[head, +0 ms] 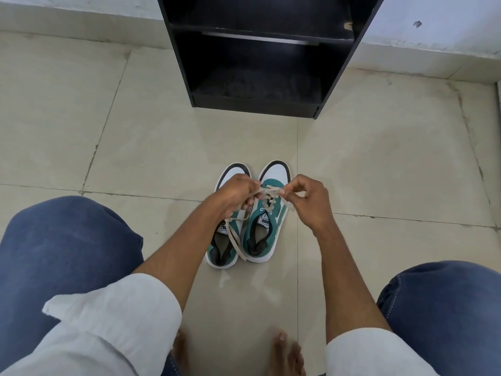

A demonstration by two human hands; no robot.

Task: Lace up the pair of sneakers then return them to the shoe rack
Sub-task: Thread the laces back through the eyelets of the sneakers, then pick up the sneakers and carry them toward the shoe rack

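Two teal and white sneakers stand side by side on the tiled floor, toes pointing away from me. Over the right sneaker a beige lace is stretched between my hands. My left hand pinches one end of it and covers the front of the left sneaker. My right hand pinches the other end. A loose lace end trails across the left sneaker's opening. The black shoe rack stands beyond the shoes, its shelves bare.
My knees in blue jeans flank the shoes at both sides, and my bare feet rest on the floor below them. A light wall with a tiled skirting runs behind the rack.
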